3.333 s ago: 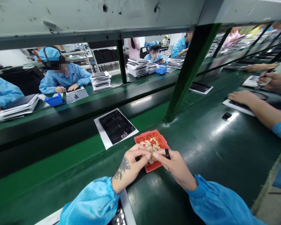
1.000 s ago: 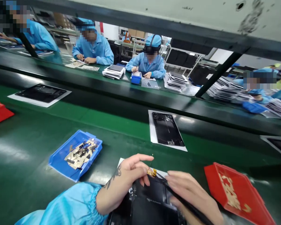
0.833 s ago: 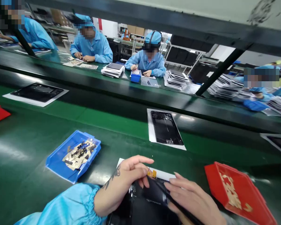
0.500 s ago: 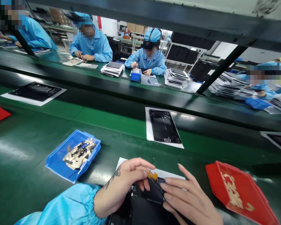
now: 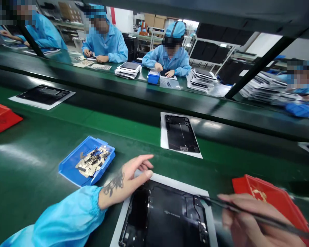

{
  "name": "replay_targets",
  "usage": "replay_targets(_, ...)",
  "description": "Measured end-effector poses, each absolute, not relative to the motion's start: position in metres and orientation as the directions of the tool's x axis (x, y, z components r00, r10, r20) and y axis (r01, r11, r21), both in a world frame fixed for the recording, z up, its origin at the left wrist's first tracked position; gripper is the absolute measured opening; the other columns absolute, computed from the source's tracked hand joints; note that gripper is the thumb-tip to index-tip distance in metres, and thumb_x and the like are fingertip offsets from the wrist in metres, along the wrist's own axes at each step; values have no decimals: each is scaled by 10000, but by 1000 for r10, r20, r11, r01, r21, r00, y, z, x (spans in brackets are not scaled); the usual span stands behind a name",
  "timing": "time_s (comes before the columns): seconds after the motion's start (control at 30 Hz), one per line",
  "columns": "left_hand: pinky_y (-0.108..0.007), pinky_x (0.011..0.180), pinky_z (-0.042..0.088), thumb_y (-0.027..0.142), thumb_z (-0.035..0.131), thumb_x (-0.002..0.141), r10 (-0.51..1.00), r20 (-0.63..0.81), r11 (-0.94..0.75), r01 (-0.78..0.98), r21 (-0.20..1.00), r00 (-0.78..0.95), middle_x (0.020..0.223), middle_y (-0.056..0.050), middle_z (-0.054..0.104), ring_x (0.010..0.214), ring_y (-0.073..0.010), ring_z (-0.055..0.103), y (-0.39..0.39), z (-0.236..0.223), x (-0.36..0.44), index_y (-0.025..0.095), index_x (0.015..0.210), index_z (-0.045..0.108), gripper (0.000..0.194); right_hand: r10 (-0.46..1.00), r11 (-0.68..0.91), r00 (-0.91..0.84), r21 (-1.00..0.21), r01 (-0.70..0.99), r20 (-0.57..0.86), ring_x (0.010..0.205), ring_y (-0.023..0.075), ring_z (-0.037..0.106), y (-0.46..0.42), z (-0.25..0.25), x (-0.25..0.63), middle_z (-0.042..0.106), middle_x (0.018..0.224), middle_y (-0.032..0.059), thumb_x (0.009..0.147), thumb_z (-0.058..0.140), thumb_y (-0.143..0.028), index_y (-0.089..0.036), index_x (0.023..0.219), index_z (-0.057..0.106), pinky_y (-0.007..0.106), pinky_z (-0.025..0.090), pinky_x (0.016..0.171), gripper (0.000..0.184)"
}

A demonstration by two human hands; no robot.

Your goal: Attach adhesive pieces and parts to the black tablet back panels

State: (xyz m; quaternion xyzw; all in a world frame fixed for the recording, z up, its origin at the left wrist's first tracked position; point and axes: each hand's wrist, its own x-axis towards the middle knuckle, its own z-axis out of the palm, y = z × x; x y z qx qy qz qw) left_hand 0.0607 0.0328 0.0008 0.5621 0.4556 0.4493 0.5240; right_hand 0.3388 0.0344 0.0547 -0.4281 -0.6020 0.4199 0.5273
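Observation:
An opened tablet [image 5: 167, 219] with black inner parts lies on a white sheet [image 5: 213, 224] in front of me. My left hand [image 5: 134, 180] rests at its far left corner, thumb and index finger stretched out and apart, holding nothing. Black tweezers [image 5: 228, 205] are gripped in my right hand [image 5: 254, 216], which is slightly blurred. Their tips point left and reach the tablet's far right corner, near a thin black cable. Whether the tips pinch anything is too small to tell.
A blue bin [image 5: 72, 168] of cables and tape pieces stands at left. A red bin [image 5: 280, 202] is partly behind my right hand, another red bin [image 5: 3, 118] far left. More opened tablets [image 5: 182, 133] lie on the green belt. Co-workers [image 5: 170, 51] sit opposite beside stacked sheets.
My left hand has opened its pinch at the yellow-orange strip and moved left. My right hand has moved right, off the tablet, and now shows the tweezers. The strip is out of sight.

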Motion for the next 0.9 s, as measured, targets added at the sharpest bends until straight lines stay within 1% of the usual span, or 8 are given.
replay_targets(0.07,-420,967,394,341,494,916,987,101,-148,460,875,125,1072,-73,595,1024,-223,517,25,-18,49,231,1172,579,291,997,47,-66,-999,24,46,525,118,573,42,43,330,691,828,42,828,678,-341,-264,930,624,220,492,459,139)
replay_targets(0.17,-392,887,434,244,461,924,970,90,-220,653,725,228,1054,-72,570,978,-215,505,7,-42,43,214,1149,575,253,972,-210,-112,-978,-1,-209,479,88,493,57,21,313,633,642,6,792,712,-397,-220,982,543,161,393,409,309)
replay_targets(0.27,-382,840,441,225,484,915,966,99,-243,703,668,240,1045,-78,546,955,-217,490,-5,-53,49,198,1132,565,233,927,-331,-188,-944,0,-325,449,65,417,65,1,299,568,568,-28,782,709,-440,-185,972,502,145,312,386,380)
replay_targets(0.43,-397,786,415,310,570,879,967,165,-256,763,593,196,980,-74,535,910,-231,475,-1,-56,68,177,1008,604,188,886,-376,-271,-925,59,-377,470,71,427,60,-13,287,576,608,-19,785,692,-461,-174,922,480,159,284,384,383)
replay_targets(0.57,-372,737,383,193,603,838,982,141,-187,737,650,125,862,-32,550,847,-210,483,14,-59,82,181,828,609,18,878,-379,-295,-924,53,-377,489,83,440,59,-10,279,540,577,-36,788,691,-450,-177,925,463,163,287,389,381)
replay_targets(0.7,-360,761,386,119,571,845,982,163,-186,623,760,95,843,-23,569,850,-189,497,17,-59,83,185,797,622,97,877,-371,-302,-926,65,-373,489,86,435,62,-8,277,553,588,-24,800,685,-442,-174,937,462,171,285,392,374)
replay_targets(0.8,-370,808,409,120,576,846,971,176,-237,577,782,162,902,-39,580,905,-194,506,9,-55,76,188,822,654,106,888,-358,-286,-932,64,-360,474,79,421,64,-9,281,538,572,-34,806,680,-438,-169,952,468,170,290,391,373)
replay_targets(0.9,-411,878,419,109,567,840,942,197,-324,588,741,272,1054,-69,570,1025,-225,486,-3,-50,66,205,923,677,168,899,-356,-244,-931,81,-365,468,74,420,66,-9,282,527,556,-47,807,679,-442,-168,978,470,162,313,401,385)
